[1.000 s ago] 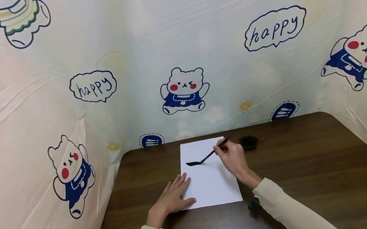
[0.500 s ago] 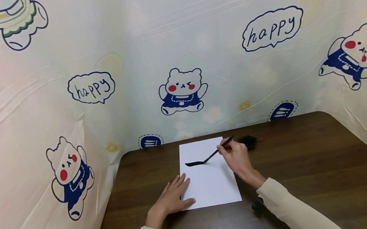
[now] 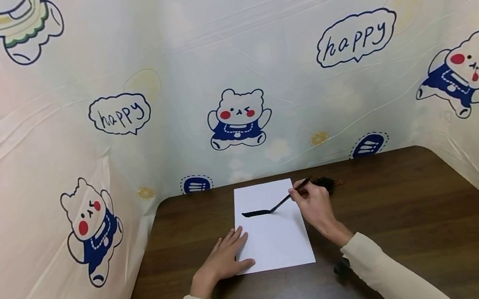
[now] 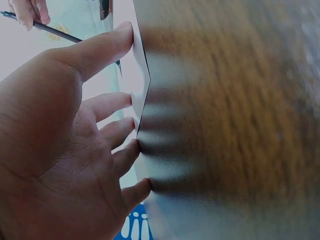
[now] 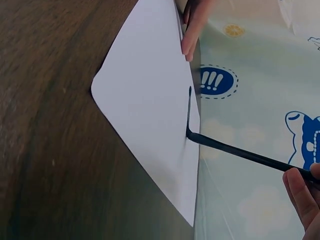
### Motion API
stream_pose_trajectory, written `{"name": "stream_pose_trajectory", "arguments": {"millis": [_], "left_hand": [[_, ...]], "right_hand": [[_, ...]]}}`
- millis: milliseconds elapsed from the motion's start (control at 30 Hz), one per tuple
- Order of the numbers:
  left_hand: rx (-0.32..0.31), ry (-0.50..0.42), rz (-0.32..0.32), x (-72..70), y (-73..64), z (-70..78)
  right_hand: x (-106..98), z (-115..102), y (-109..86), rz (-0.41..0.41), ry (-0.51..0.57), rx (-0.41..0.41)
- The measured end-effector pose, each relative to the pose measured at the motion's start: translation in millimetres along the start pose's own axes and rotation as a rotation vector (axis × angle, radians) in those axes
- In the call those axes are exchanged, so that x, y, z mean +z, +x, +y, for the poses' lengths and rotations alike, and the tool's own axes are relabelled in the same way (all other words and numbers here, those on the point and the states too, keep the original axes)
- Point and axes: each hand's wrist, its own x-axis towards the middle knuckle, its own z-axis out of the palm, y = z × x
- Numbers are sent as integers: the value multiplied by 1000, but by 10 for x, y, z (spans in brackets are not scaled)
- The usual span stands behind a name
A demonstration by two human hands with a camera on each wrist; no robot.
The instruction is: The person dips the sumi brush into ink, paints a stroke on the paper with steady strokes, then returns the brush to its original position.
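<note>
A white sheet of paper (image 3: 274, 242) lies on the dark wooden table. My left hand (image 3: 224, 259) rests with spread fingers over the paper's left edge; in the left wrist view its fingertips (image 4: 127, 35) touch the sheet and the tabletop. My right hand (image 3: 317, 207) pinches a black brush (image 3: 284, 200) by its handle, which slants up to the right. The brush tip touches the paper, at the right end of a thick black ink stroke (image 3: 255, 214). In the right wrist view the brush (image 5: 245, 154) and the stroke (image 5: 189, 107) show from the side.
A dark, roundish object (image 3: 326, 184) with a thin reddish part stands behind my right hand, partly hidden; its kind is unclear. Patterned fabric (image 3: 231, 63) hangs behind and beside the table (image 3: 407, 217). Dark wrist devices (image 3: 342, 268) sit below both cuffs.
My right hand has moved right with the brush, and the black stroke has grown longer rightward. My left hand has stayed on the paper's edge.
</note>
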Motion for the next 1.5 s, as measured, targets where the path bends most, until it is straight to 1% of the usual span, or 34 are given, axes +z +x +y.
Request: {"name": "stream_pose_trajectory", "arguments": {"millis": [167, 367, 600, 800, 967, 1200, 1500], "left_hand": [[6, 1, 2, 3, 3, -12], [6, 2, 4, 3, -2, -12], [15, -5, 9, 2, -3, -13], [15, -8, 6, 13, 3, -13], [11, -13, 4, 1, -9, 9], [7, -5, 6, -16, -4, 20], [3, -8, 8, -19, -25, 28]], "right_hand": [[-41, 34, 2, 15, -9, -4], [-95, 59, -10, 30, -45, -11], [-162, 69, -8, 36, -22, -11], [-221, 79, -13, 30, -11, 11], [-263, 88, -22, 35, -20, 15], [-319, 117, -6, 48, -59, 0], [-391, 136, -10, 48, -58, 24]]}}
